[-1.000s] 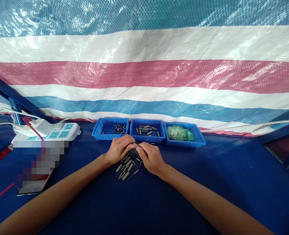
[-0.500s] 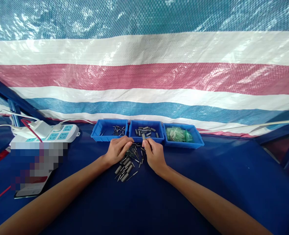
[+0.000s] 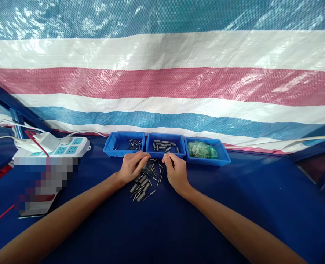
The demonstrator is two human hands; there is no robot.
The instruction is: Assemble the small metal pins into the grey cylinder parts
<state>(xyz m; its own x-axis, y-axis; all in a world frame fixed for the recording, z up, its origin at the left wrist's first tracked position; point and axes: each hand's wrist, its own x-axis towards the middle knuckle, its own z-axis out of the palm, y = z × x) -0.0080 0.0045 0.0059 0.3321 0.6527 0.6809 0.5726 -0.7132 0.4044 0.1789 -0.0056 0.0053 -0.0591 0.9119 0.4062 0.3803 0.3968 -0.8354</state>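
My left hand [image 3: 132,167] is curled over the upper left of a loose pile, thumb and forefinger drawn together; anything between them is hidden. On the pile's right side, my right hand [image 3: 176,172] makes a pinch, and its fingertips hide what they may hold. Slim pointed metal pins [image 3: 149,195] and short grey blocks [image 3: 141,197] lie mixed in this pile on the blue table. Behind the hands stand three blue bins: more pins [image 3: 135,144] in the left bin [image 3: 115,152], grey blocks [image 3: 162,147] in the middle bin [image 3: 180,151], and small clear-green bags [image 3: 201,149] in the right bin [image 3: 223,156].
A white power strip [image 3: 81,147] with plugs and cables sits at the left. In front of it lies a partly pixelated phone-like object [image 3: 38,209]. A striped tarp [image 3: 162,84] hangs behind the bins. Blue frame bars [image 3: 313,152] border the table [image 3: 234,205].
The grey block that showed at my right fingertips is no longer visible there. My left hand keeps nearly the same pose over the pile. The whole view has shifted slightly.
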